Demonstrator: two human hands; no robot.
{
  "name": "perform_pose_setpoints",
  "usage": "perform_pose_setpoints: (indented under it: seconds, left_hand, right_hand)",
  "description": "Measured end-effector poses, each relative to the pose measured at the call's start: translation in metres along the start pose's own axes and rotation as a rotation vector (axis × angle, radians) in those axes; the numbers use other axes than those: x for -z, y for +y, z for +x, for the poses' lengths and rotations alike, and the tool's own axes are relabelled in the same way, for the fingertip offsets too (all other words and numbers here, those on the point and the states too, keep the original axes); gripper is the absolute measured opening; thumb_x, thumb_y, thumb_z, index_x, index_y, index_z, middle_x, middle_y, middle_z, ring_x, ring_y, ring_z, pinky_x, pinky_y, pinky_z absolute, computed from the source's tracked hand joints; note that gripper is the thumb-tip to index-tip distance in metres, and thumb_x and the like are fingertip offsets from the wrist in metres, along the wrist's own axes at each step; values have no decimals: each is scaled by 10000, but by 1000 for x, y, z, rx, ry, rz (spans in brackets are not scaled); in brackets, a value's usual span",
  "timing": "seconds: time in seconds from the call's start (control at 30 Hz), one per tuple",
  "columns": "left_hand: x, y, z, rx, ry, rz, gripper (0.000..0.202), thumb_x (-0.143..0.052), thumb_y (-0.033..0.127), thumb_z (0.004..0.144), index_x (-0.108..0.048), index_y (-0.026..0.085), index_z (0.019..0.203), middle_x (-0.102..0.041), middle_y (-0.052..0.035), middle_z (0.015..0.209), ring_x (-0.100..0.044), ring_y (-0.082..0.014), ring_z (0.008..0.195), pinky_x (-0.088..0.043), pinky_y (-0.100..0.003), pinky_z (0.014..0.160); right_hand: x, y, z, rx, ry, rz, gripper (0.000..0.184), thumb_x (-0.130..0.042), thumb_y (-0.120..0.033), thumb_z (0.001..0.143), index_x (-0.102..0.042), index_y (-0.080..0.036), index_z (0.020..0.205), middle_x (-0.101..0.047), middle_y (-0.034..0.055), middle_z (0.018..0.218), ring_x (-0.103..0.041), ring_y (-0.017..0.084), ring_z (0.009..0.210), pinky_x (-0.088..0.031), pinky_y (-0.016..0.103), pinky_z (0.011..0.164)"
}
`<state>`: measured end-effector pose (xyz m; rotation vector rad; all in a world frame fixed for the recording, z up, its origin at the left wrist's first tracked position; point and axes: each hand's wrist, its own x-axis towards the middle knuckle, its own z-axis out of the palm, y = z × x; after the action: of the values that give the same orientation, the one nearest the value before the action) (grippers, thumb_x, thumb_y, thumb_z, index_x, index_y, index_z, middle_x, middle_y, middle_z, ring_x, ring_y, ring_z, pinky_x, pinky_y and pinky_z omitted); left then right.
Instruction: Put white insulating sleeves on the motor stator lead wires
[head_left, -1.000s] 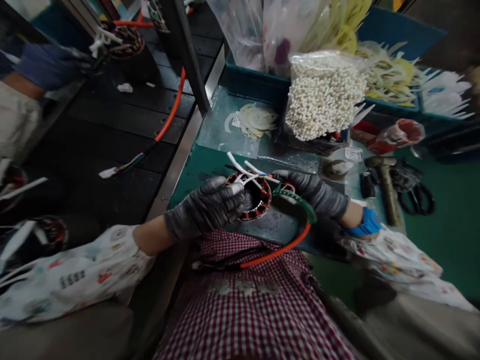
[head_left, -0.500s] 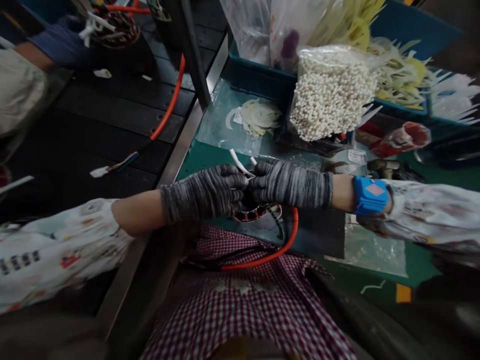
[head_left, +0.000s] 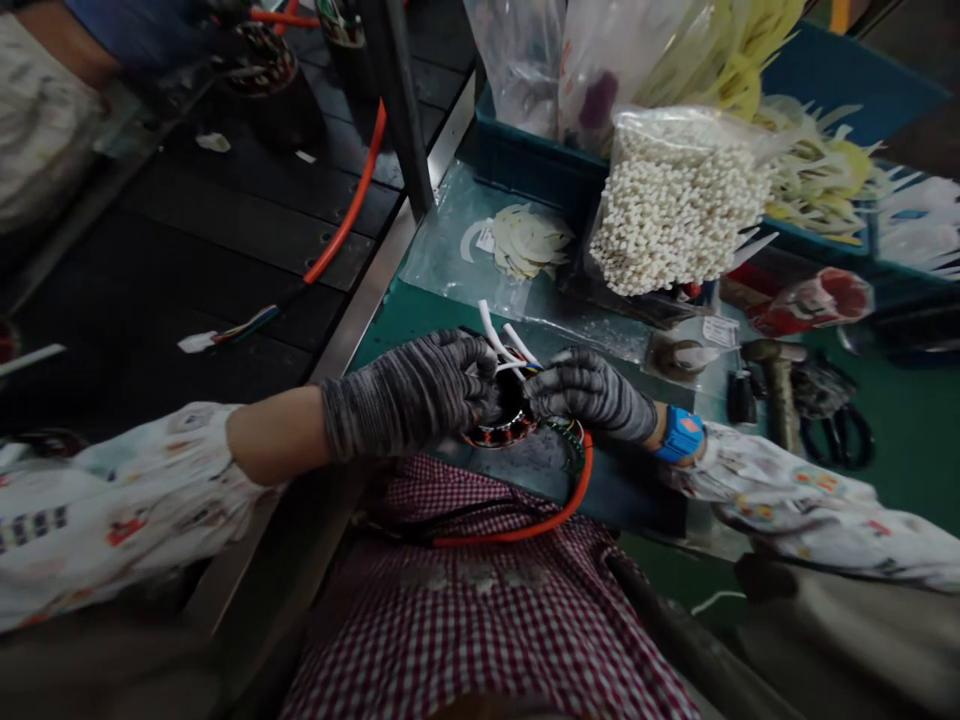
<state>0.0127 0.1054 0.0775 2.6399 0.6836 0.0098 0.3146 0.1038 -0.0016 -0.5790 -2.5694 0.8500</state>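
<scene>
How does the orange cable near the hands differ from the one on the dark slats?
The near cable bends up toward the right hand; the far cable curves gently over dark slats. The near cable's upper end meets a green part; the far cable's lower end shows coloured wires and a white tip. Both are orange.

Gloved left hand (head_left: 420, 393) and right hand (head_left: 594, 394) were at the wound stator (head_left: 501, 436), white tubes (head_left: 491, 328) between them; orange cable (head_left: 551, 521) curved below.

There are two grey-gloved hands (head_left: 409, 395) (head_left: 592, 397), one hammer (head_left: 781, 392), one wristband (head_left: 680, 434).
</scene>
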Motion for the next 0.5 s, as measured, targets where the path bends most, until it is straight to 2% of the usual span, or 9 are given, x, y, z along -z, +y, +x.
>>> perform_pose_setpoints:
  seconds: [0.07,0.1,0.17,0.23,0.27,0.33,0.4,0.43,0.5]
  left_hand:
    - [-5,17,2,-40,13,72,368,-679,473,1012,-775,314,1331,-763,-57,1430,-603,-369,1464,-434,-587,1313]
    - [-9,26,6,-31,47,106,396,-630,473,1054,-735,320,1404,-731,-56,1493,-585,-371,1489,-424,-607,1313]
    - [-19,43,17,-4,130,125,393,-463,354,1145,-689,368,1466,-711,-19,1533,-592,-313,1501,-445,-571,1299]
    - [-26,52,29,11,187,97,445,-372,272,1164,-714,383,1426,-731,-5,1503,-598,-285,1505,-463,-560,1286]
    - [-27,54,36,7,205,83,427,-386,281,1161,-741,370,1381,-734,-12,1497,-587,-299,1518,-454,-585,1293]
    - [-27,52,46,-28,234,71,363,-453,313,1144,-783,334,1292,-733,-33,1498,-569,-331,1534,-392,-655,1332]
    - [-24,47,53,-83,225,70,319,-504,329,1132,-786,320,1279,-751,-52,1462,-595,-328,1505,-338,-684,1363]
    - [-23,44,55,-115,198,73,305,-528,346,1128,-779,319,1299,-769,-61,1425,-623,-319,1471,-337,-680,1368]
    - [-20,40,57,-165,110,99,286,-583,367,1111,-777,317,1315,-803,-75,1337,-669,-314,1400,-351,-674,1364]
  right_hand:
    - [-6,-1,1,-6,101,5,388,-438,-440,1188,-805,-315,1185,-857,57,1238,-786,224,1196,-591,551,1146]
    - [-7,-3,2,-5,156,6,372,-467,-465,1177,-804,-308,1196,-852,69,1249,-784,236,1198,-604,548,1127]
    - [-7,-10,4,-7,237,24,384,-507,-531,1154,-798,-290,1220,-833,92,1296,-769,254,1226,-621,527,1101]
    - [-1,-20,2,-43,307,86,409,-522,-562,1143,-783,-268,1257,-807,105,1349,-757,254,1255,-627,494,1095]
    - [3,-25,-2,-92,364,124,400,-539,-555,1139,-773,-262,1278,-794,105,1370,-752,251,1267,-626,482,1100]
    - [14,-39,-15,-243,579,155,324,-607,-494,1124,-759,-268,1300,-789,93,1352,-758,248,1243,-635,467,1087]
    - [24,-56,-33,-384,838,126,239,-676,-422,1099,-762,-299,1286,-801,65,1257,-786,241,1113,-663,456,1018]
    - [28,-67,-42,-427,927,104,218,-691,-413,1091,-768,-315,1270,-800,55,1209,-790,241,1047,-673,460,983]
    - [31,-90,-58,-445,955,62,223,-689,-442,1086,-780,-343,1263,-791,56,1168,-789,262,999,-679,489,950]
